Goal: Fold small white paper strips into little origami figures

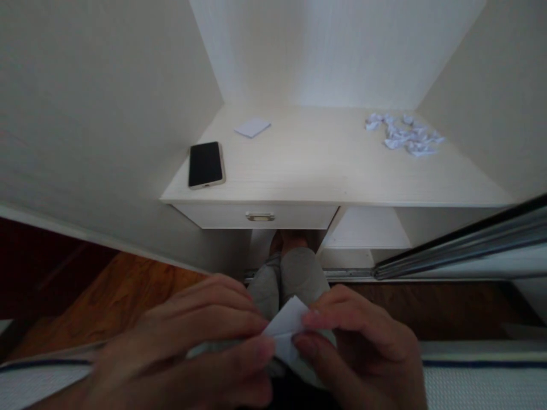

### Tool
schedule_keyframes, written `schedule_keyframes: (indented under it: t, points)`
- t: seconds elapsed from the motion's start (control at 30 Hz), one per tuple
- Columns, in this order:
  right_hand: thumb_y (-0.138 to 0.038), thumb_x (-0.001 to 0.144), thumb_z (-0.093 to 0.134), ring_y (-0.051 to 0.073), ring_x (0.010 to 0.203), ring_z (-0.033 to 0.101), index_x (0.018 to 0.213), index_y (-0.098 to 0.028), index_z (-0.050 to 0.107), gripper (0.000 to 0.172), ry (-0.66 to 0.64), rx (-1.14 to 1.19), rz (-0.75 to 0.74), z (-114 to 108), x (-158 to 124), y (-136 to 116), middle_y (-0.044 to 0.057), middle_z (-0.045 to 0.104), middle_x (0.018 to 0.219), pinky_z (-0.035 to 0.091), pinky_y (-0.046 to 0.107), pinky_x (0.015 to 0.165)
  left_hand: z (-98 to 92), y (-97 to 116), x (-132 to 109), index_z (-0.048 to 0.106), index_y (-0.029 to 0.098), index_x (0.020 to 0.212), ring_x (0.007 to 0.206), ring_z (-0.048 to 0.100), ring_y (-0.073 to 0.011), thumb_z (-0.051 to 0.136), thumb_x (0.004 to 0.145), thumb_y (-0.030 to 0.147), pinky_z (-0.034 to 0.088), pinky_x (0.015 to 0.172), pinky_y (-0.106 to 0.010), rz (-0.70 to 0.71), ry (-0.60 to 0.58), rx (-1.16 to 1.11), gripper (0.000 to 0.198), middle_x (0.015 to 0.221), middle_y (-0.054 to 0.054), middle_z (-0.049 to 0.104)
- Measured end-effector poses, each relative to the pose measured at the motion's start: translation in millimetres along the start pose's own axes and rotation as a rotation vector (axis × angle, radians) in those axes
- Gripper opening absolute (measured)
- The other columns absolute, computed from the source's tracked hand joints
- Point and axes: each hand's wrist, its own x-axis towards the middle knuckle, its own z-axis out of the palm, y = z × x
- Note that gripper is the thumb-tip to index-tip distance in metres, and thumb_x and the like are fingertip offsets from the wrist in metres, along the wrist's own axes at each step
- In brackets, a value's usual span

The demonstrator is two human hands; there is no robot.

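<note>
A small piece of folded white paper [287, 320] is held up between my two hands, above my lap. My left hand [205, 341] pinches its left edge between thumb and forefinger. On the opposite side, my right hand [359, 341] grips the paper with thumb and fingertips. A crease runs across the paper, and its upper corner points away from me. Part of its lower side is hidden behind my fingers.
A white desk top [307, 165] lies ahead, with a black-screened phone [206, 164] at its left and a flat stack of white paper [252, 127] behind. Folded paper pieces [405, 135] are heaped at the right. Below sits a drawer [294, 216] with a metal handle.
</note>
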Motion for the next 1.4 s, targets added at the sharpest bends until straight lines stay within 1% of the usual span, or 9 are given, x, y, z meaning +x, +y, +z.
schedule_keyframes:
  t: [0.03,0.07,0.17,0.3,0.57,0.7,1.03,1.17,1.4]
  points:
    - [-0.001,0.078,0.081,0.013,0.067,0.073,0.097,-0.023,0.081,0.028,0.017,-0.016,-0.001,0,-1,2,0.001,0.078,0.078,0.060,0.020,0.060,1.2,0,4,0.076,0.033,0.114,0.081,0.079,-0.0148,0.085,0.088,0.030,0.068,0.075,-0.022,-0.029,-0.032,-0.036,0.028,0.097,0.004,0.084]
    - [-0.001,0.078,0.081,0.014,0.068,0.074,0.097,-0.023,0.081,0.029,0.030,-0.029,-0.006,1,-2,3,0.001,0.078,0.079,0.060,0.021,0.060,4.0,2,7,0.074,0.030,0.114,0.081,0.080,-0.0133,0.082,0.090,0.023,0.067,0.070,-0.018,-0.071,0.015,-0.043,0.026,0.097,0.003,0.084]
    - [-0.002,0.080,0.080,0.015,0.071,0.074,0.100,-0.023,0.081,0.029,0.059,-0.053,-0.041,4,-5,9,0.002,0.078,0.081,0.062,0.022,0.062,18.9,11,9,0.074,0.030,0.094,0.072,0.078,-0.0104,0.080,0.093,0.025,0.066,0.071,-0.015,-0.334,0.273,-0.133,0.008,0.084,0.007,0.081]
    - [-0.002,0.082,0.079,0.014,0.072,0.075,0.101,-0.021,0.080,0.027,0.064,-0.111,-0.093,6,-6,13,0.003,0.078,0.082,0.062,0.022,0.062,36.7,20,7,0.069,0.029,0.085,0.069,0.077,-0.0104,0.081,0.091,0.023,0.065,0.067,-0.014,-0.541,0.356,-0.326,0.014,0.081,0.007,0.079]
    - [0.000,0.083,0.080,0.013,0.074,0.077,0.100,-0.017,0.079,0.024,0.017,-0.152,-0.156,2,-5,15,0.005,0.080,0.085,0.063,0.020,0.067,31.2,18,16,0.081,0.033,0.092,0.077,0.079,-0.0117,0.077,0.086,0.010,0.065,0.070,-0.016,-0.423,0.245,-0.229,0.024,0.089,0.005,0.081]
    - [0.000,0.082,0.081,0.012,0.073,0.076,0.100,-0.016,0.080,0.024,0.023,-0.160,-0.155,0,-2,13,0.004,0.080,0.083,0.063,0.018,0.069,28.3,15,21,0.082,0.035,0.092,0.075,0.079,-0.0114,0.077,0.086,0.008,0.065,0.067,-0.015,-0.430,0.194,-0.239,0.028,0.089,0.006,0.082]
    - [-0.002,0.087,0.078,0.011,0.077,0.077,0.108,-0.015,0.081,0.026,-0.084,-0.314,-0.123,-8,4,4,0.002,0.083,0.089,0.061,0.016,0.072,26.8,15,24,0.082,0.039,0.095,0.079,0.079,-0.0092,0.083,0.083,0.013,0.063,0.072,-0.012,-0.494,0.209,-0.244,0.028,0.093,0.009,0.082]
    - [-0.003,0.088,0.077,0.011,0.078,0.076,0.107,-0.016,0.081,0.023,-0.073,-0.416,-0.122,-5,7,2,0.002,0.082,0.088,0.060,0.017,0.074,29.8,16,24,0.081,0.039,0.100,0.078,0.077,-0.0060,0.081,0.083,0.009,0.061,0.074,-0.010,-0.465,0.260,-0.146,0.034,0.095,0.012,0.081]
    - [-0.003,0.090,0.073,0.012,0.075,0.073,0.096,-0.019,0.078,0.018,-0.020,-0.475,-0.130,-1,11,-1,-0.002,0.079,0.081,0.058,0.021,0.071,30.9,17,29,0.076,0.035,0.101,0.073,0.071,-0.0070,0.075,0.092,0.015,0.061,0.076,-0.016,-0.374,0.238,0.017,0.022,0.094,0.009,0.075]
